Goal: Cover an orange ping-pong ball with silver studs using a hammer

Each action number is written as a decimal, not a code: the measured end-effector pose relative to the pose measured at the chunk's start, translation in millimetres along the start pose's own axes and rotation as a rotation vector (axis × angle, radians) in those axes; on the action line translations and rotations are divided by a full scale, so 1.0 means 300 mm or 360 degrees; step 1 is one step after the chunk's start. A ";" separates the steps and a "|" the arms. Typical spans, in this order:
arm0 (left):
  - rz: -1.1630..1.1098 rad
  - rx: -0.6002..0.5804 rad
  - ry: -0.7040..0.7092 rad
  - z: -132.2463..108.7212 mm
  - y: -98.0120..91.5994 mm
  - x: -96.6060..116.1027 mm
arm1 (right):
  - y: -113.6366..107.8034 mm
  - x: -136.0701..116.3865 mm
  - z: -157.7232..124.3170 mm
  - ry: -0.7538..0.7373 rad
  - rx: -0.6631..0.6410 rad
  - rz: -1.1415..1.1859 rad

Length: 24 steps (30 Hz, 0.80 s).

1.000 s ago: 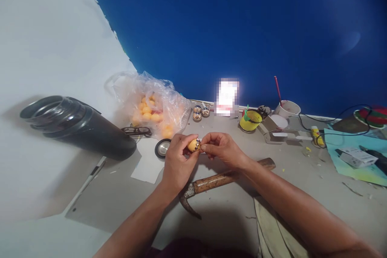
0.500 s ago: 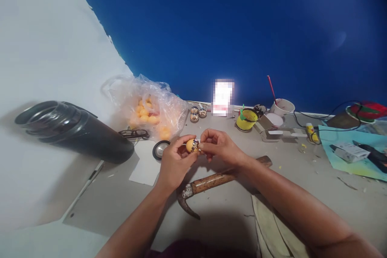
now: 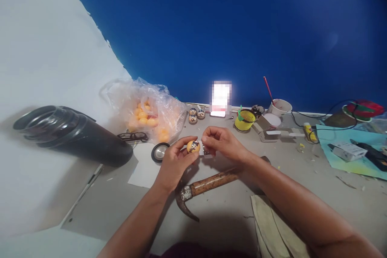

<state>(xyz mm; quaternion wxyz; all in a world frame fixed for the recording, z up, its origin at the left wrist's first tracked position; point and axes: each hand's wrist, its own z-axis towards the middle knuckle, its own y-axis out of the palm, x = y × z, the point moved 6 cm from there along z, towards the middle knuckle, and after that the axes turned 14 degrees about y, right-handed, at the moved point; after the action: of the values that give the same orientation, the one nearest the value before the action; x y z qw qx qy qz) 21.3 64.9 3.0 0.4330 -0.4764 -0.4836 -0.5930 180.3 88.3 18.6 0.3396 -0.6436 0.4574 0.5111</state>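
Orange ball (image 3: 192, 146) — round; partly silver-studded

Over the feed I see a smooth ball (image 3: 189, 147) with shiny bits (image 3: 195, 145), a near hammer (image 3: 213, 182) of worn wood and rough metal, a glossy plastic bag (image 3: 131, 93) far left.

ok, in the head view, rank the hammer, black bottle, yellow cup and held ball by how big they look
Largest to smallest, as they look:
1. black bottle
2. hammer
3. yellow cup
4. held ball
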 end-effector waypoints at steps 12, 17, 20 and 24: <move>-0.0076 0.0182 0.0224 0.031 -0.071 0.043 | 0.268 0.089 -0.133 -0.0194 -0.0414 -0.2264; -0.0018 0.0254 0.0237 0.035 -0.082 0.061 | 0.263 0.086 -0.124 -0.0205 -0.0392 -0.2180; 0.0093 0.0347 0.0225 0.042 -0.108 0.069 | 0.191 0.002 -0.141 -0.0144 -0.0439 -0.1857; 0.0062 0.0334 0.0137 0.052 -0.117 0.050 | 0.091 -0.125 -0.173 -0.0188 -0.0272 -0.1471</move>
<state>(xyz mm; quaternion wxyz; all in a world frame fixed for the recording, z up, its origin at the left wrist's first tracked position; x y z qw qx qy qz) -13.0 84.9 13.2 0.5124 -0.4119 -0.5146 -0.5505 170.4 40.9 68.6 0.5028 -0.7751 0.0592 0.3780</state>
